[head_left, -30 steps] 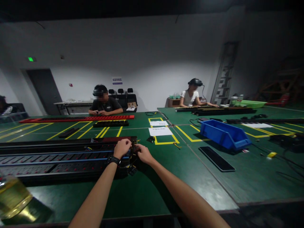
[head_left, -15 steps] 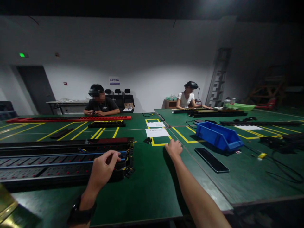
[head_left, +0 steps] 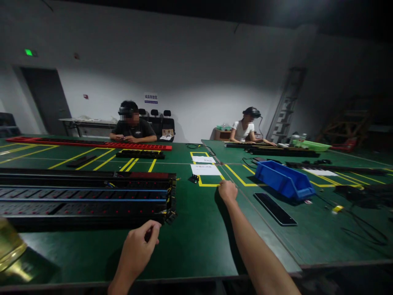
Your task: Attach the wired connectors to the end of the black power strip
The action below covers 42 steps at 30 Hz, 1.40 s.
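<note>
My left hand [head_left: 138,248] is over the near part of the green table [head_left: 190,250], its fingers curled and the thumb meeting the forefinger. Whatever that pinch may hold is hidden. Just beyond it lies a long black rail assembly [head_left: 92,207] with blue strips, red dots and loose wires at its right end. My right hand [head_left: 228,191] rests closed on the table, fingers folded under and out of sight, by a yellow taped outline. A small black part [head_left: 194,178] sits left of it, near a white paper label [head_left: 205,169]. A dark phone [head_left: 274,209] lies to its right.
A blue bin [head_left: 282,180] stands right of centre, with black cables [head_left: 362,223] farther right. Two people sit across the table, near a red rail [head_left: 138,146] and black bars [head_left: 282,152]. A shiny yellow object [head_left: 10,250] is at the near left.
My left hand has drawn back towards me from the rail's right end, still pinched. My right hand stays at nearly the same place, its fingers more tucked in. The view has shifted slightly.
</note>
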### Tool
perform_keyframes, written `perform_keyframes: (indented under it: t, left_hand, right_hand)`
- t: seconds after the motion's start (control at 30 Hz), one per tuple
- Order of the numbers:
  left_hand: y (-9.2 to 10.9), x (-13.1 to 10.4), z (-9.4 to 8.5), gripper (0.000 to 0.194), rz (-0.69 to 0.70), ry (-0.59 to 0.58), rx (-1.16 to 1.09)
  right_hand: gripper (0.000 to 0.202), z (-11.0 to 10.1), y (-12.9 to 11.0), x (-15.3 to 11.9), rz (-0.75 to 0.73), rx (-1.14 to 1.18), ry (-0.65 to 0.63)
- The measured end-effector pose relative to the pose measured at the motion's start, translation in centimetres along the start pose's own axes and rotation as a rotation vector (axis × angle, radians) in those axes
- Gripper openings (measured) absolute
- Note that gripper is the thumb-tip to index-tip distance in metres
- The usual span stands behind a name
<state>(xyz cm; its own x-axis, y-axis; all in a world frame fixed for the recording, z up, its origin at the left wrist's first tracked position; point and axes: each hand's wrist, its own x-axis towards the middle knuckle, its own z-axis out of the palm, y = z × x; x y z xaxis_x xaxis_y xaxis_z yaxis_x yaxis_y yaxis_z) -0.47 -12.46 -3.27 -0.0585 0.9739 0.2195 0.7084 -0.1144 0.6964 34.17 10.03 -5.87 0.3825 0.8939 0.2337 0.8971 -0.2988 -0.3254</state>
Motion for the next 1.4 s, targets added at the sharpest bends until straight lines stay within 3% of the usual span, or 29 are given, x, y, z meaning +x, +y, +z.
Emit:
perform_keyframes:
  t: [0.13,0.2,0.37,0.5,0.63,0.7,0.9,1.0,1.07,1.23,1.4]
  left_hand:
    - [-0.1,-0.2,0.0,0.045,-0.008,-0.047,0.015]
    - [-0.2,-0.3,0.0,0.044,-0.008,-0.056,0.029]
    - [-0.6,-0.4,0.3,0.043,0.007,0.000,0.137]
    - [-0.7,-0.4,0.5,0.042,-0.001,0.002,0.173]
    - [-0.4,-0.3,0.5,0.040,-0.018,0.009,0.180]
    - [-0.2,-0.4,0.5,0.037,-0.029,0.011,0.192]
    - [0.3,-0.6,0.5,0.033,-0.051,-0.001,0.246]
    - [0.5,-0.7,0.5,0.031,-0.048,-0.007,0.264]
    - [0.6,-0.7,0.4,0.030,-0.056,-0.014,0.277]
    - [0.9,-0.7,0.3,0.029,-0.069,-0.031,0.289]
    - [1.0,-0.8,0.4,0.030,-0.064,-0.041,0.301]
  right_hand:
    - [0.043,0.1,0.5,0.4,0.077,0.071,0.078]
    - [0.043,0.2,1.4,0.7,0.097,0.072,0.056]
    - [0.036,1.2,2.6,1.6,-0.069,0.082,-0.014]
    - [0.047,1.8,1.8,2.3,-0.257,0.326,-0.054]
    - [0.047,1.9,1.1,2.3,-0.196,0.447,0.029]
    - [0.041,2.0,0.5,1.8,-0.191,0.399,0.027]
    - [0.044,2.5,-3.8,-0.9,-0.428,0.099,-0.098]
    - [0.031,2.7,-5.8,-1.7,-0.440,-0.002,-0.089]
    - [0.024,3.0,-6.5,-1.9,-0.474,0.025,-0.104]
    - [0.030,4.4,-7.4,-2.0,-0.636,0.282,-0.093]
    - [0.030,4.6,-9.9,-1.8,-0.658,0.536,-0.065]
